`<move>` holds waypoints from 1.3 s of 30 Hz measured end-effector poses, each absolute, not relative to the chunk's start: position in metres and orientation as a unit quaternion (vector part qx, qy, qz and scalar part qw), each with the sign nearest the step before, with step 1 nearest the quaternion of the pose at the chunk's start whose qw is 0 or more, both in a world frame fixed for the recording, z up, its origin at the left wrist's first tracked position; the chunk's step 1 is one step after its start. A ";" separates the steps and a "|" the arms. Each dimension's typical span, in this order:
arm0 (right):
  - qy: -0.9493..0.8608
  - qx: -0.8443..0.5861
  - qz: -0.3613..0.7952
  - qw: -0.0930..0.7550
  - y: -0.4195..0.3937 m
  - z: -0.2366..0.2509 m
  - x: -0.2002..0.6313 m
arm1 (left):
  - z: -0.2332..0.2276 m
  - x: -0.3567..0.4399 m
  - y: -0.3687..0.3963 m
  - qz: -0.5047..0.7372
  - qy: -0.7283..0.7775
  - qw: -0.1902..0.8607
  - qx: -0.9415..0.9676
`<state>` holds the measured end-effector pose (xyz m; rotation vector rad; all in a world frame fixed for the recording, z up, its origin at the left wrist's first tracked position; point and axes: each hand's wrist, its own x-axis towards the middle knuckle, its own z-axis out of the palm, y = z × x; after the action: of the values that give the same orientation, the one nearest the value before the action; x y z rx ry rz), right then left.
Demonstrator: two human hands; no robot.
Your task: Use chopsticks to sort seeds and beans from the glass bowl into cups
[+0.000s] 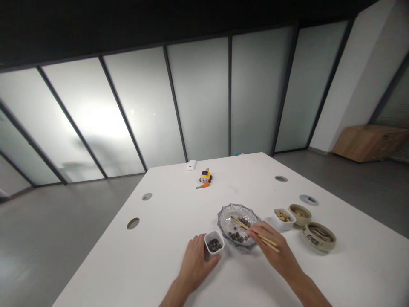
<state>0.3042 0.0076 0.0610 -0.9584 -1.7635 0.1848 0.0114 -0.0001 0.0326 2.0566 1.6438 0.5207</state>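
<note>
While the right hand (271,247) pinches chopsticks (255,233) over the glass dish (238,221), left fingers (204,249) hug the small cup (214,241); beans could slip off.

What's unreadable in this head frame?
- Head view: chopstick tips merge with the clear glass dish; contact with dark pieces unclear.
- Right hand covers the chopstick grip.
- Contents of the small white square cup, held by the left hand, too small to identify.
- Print on the round beige bowl unreadable.

Frosted glass wall (198,98); grey floor (57,230); white table (159,256); wooden cabinet (367,143)
</note>
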 end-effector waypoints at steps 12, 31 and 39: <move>-0.733 -0.394 0.059 0.551 0.009 0.059 0.306 | 0.031 0.011 0.001 0.197 0.592 0.238 0.744; -0.746 -0.396 0.079 0.529 0.009 0.059 0.307 | 0.026 0.010 0.002 0.198 0.589 0.231 0.748; -0.749 -0.401 0.089 0.519 0.008 0.056 0.307 | 0.028 0.010 0.002 0.193 0.592 0.231 0.747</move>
<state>0.3075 0.0082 0.0562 -0.9622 -1.7975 0.2139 0.0098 0.0018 0.0281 2.0541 1.6283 0.5312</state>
